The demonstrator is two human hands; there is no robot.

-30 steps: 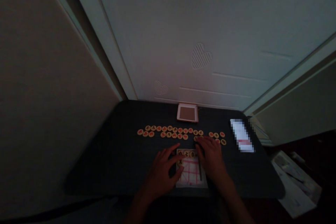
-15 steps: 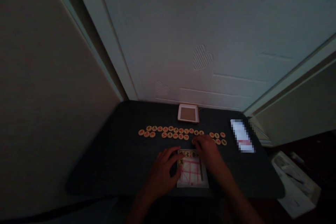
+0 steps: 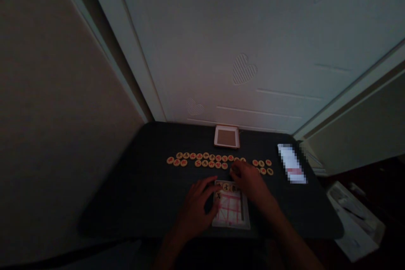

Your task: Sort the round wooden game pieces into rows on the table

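Observation:
On a dark table (image 3: 142, 194) lies a small white box with a red grid (image 3: 230, 211), a few round game pieces along its far edge. My left hand (image 3: 198, 204) rests flat by the box's left side, fingers spread and touching it. My right hand (image 3: 249, 181) reaches past the box's far right corner to the row of round wooden pieces (image 3: 205, 160), its fingertips curled down over one piece. The dim light hides whether it grips that piece.
A square pink-rimmed lid (image 3: 226, 136) sits at the table's far edge by the white door (image 3: 240, 50). A blurred white item (image 3: 291, 162) lies on the right. White packaging (image 3: 357, 223) lies on the floor to the right.
My right hand has slid forward from beside the box to the row of pieces. The left hand has barely moved.

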